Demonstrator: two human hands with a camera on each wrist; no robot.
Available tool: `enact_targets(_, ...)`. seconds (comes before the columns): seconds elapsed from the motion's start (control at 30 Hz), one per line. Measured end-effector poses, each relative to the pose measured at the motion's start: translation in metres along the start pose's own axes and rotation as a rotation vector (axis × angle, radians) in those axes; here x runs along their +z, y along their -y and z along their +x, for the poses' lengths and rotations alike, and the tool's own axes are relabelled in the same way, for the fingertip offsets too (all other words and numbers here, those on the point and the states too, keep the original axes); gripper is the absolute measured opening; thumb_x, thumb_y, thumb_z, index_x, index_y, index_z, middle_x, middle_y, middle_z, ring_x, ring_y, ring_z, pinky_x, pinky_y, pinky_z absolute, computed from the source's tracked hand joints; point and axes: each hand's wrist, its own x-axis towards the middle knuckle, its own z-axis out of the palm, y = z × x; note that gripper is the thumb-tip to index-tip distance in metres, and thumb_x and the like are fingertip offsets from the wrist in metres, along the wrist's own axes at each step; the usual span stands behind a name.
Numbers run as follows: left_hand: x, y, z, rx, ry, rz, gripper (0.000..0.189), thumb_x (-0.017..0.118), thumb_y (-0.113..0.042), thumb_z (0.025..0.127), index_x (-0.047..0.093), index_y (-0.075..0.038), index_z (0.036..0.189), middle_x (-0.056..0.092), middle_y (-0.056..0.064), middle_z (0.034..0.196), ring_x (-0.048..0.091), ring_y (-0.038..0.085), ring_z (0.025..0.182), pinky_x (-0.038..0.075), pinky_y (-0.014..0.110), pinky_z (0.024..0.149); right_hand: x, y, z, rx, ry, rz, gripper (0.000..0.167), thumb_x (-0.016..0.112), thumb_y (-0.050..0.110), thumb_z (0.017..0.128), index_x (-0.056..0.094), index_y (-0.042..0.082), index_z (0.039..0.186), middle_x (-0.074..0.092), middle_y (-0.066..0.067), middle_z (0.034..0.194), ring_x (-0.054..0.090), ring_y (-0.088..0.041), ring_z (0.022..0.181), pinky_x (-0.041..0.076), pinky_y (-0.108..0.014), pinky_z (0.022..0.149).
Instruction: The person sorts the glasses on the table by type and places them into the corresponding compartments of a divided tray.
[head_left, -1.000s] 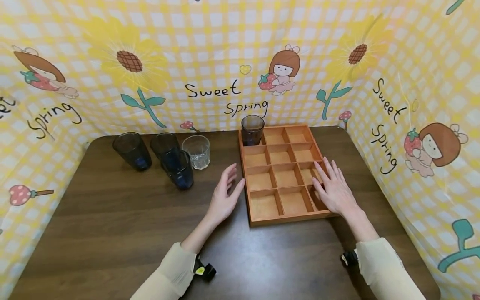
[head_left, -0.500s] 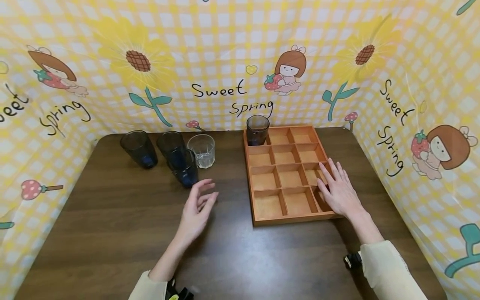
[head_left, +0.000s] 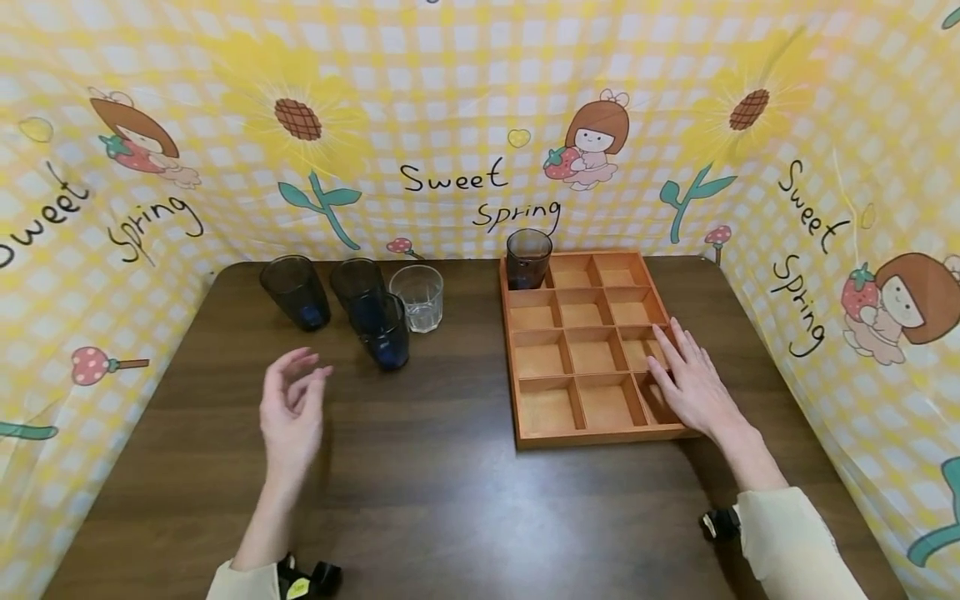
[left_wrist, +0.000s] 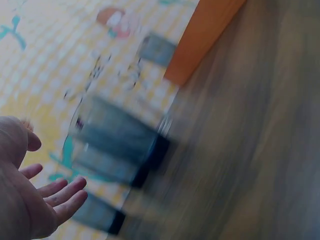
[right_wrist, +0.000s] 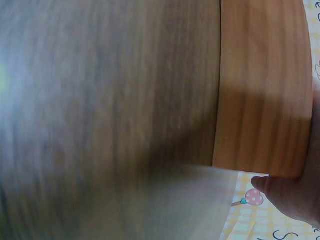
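My left hand [head_left: 294, 410] is over the left of the table, fingers loosely bent and holding nothing. Just beyond it stands a dark glass [head_left: 297, 293], with two more to its right: a rear dark glass [head_left: 357, 283] and a front dark glass [head_left: 388, 340] that overlap in the head view. A clear glass [head_left: 418, 300] is beside them. My right hand [head_left: 699, 385] rests on the right edge of a wooden compartment tray [head_left: 600, 437], fingers spread. In the tray's back left compartment stands another dark glass [head_left: 528, 260]. The left wrist view is blurred.
The brown wooden table [head_left: 450, 517] carries everything. A yellow checked cloth [head_left: 450, 92] with cartoon prints hangs along its back and sides. In the right wrist view, the tray's side wall [right_wrist: 262, 90] fills the right part.
My left hand has moved left from beside the tray, past the front dark glass, to before the leftmost one. My right hand stays on the tray. The head view has shifted slightly left.
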Motion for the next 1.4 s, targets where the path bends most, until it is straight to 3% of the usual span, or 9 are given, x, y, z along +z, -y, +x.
enact_targets(0.27, -0.04, 0.017, 0.027, -0.086, -0.101, 0.132, 0.046, 0.063, -0.007, 0.108, 0.054, -0.003, 0.153, 0.064, -0.017, 0.119, 0.069, -0.008, 0.097, 0.053, 0.004, 0.082, -0.008, -0.006, -0.018, -0.011, 0.013, 0.034, 0.066, 0.039, 0.039, 0.12, 0.022, 0.007, 0.175, 0.012, -0.023, 0.184, 0.017, -0.056, 0.167, 0.015, -0.08, 0.129)
enact_targets(0.37, -0.046, 0.019, 0.039, -0.122, -0.099, 0.187, 0.05, 0.063, -0.016, 0.11, 0.051, -0.009, 0.158, 0.061, -0.021, 0.122, 0.066, -0.008, 0.104, 0.051, 0.004, 0.086, -0.007, -0.009, -0.022, -0.037, 0.001, 0.043, 0.065, 0.042, 0.036, 0.12, 0.024, 0.006, 0.175, 0.012, -0.024, 0.184, 0.019, -0.055, 0.167, 0.017, -0.081, 0.128)
enact_targets(0.47, -0.05, 0.021, 0.055, -0.184, -0.073, 0.249, 0.056, 0.06, -0.03, 0.112, 0.045, -0.02, 0.164, 0.057, -0.024, 0.129, 0.061, -0.005, 0.114, 0.05, 0.01, 0.099, -0.004, -0.01, -0.024, -0.051, -0.01, 0.032, 0.065, 0.044, 0.037, 0.119, 0.025, 0.008, 0.175, 0.012, -0.024, 0.184, 0.02, -0.054, 0.166, 0.017, -0.081, 0.127)
enact_targets(0.63, -0.049, 0.025, 0.082, -0.257, -0.037, 0.29, 0.064, 0.057, -0.044, 0.112, 0.035, -0.028, 0.17, 0.055, -0.003, 0.153, 0.059, 0.014, 0.138, 0.046, 0.035, 0.125, -0.003, -0.009, -0.023, -0.054, -0.015, -0.011, 0.064, 0.044, 0.04, 0.119, 0.027, 0.014, 0.175, 0.013, -0.024, 0.184, 0.022, -0.059, 0.164, 0.017, -0.081, 0.127)
enact_targets(0.8, -0.043, 0.033, 0.1, -0.263, -0.01, 0.271, 0.072, 0.055, -0.046, 0.112, 0.026, -0.026, 0.174, 0.043, 0.017, 0.171, 0.047, 0.034, 0.156, 0.037, 0.045, 0.134, -0.001, -0.006, -0.02, -0.044, 0.001, -0.026, 0.065, 0.042, 0.043, 0.119, 0.025, 0.016, 0.176, 0.012, -0.023, 0.184, 0.019, -0.059, 0.165, 0.016, -0.08, 0.128)
enact_targets(1.1, -0.035, 0.052, 0.115, -0.343, 0.081, 0.298, 0.085, 0.057, -0.046, 0.11, 0.009, -0.024, 0.178, 0.026, 0.022, 0.18, 0.031, 0.039, 0.167, 0.025, 0.051, 0.139, 0.001, -0.005, -0.017, -0.041, 0.006, -0.029, 0.065, 0.041, 0.042, 0.119, 0.025, 0.014, 0.176, 0.011, -0.024, 0.184, 0.018, -0.058, 0.165, 0.016, -0.08, 0.129)
enact_targets(1.27, -0.03, 0.057, 0.118, -0.333, 0.124, 0.304, 0.087, 0.057, -0.045, 0.111, 0.006, -0.024, 0.178, 0.023, 0.024, 0.181, 0.026, 0.042, 0.168, 0.024, 0.055, 0.138, 0.001, -0.006, -0.017, -0.048, 0.001, -0.031, 0.065, 0.041, 0.043, 0.119, 0.026, 0.014, 0.176, 0.012, -0.024, 0.184, 0.019, -0.058, 0.165, 0.016, -0.081, 0.128)
enact_targets(1.4, -0.024, 0.056, 0.119, -0.312, 0.147, 0.316, 0.087, 0.057, -0.042, 0.111, 0.006, -0.023, 0.178, 0.026, 0.026, 0.179, 0.03, 0.043, 0.167, 0.028, 0.057, 0.136, 0.001, -0.008, -0.016, -0.056, -0.016, -0.028, 0.063, 0.042, 0.041, 0.119, 0.028, 0.014, 0.175, 0.013, -0.025, 0.184, 0.02, -0.058, 0.164, 0.017, -0.081, 0.128)
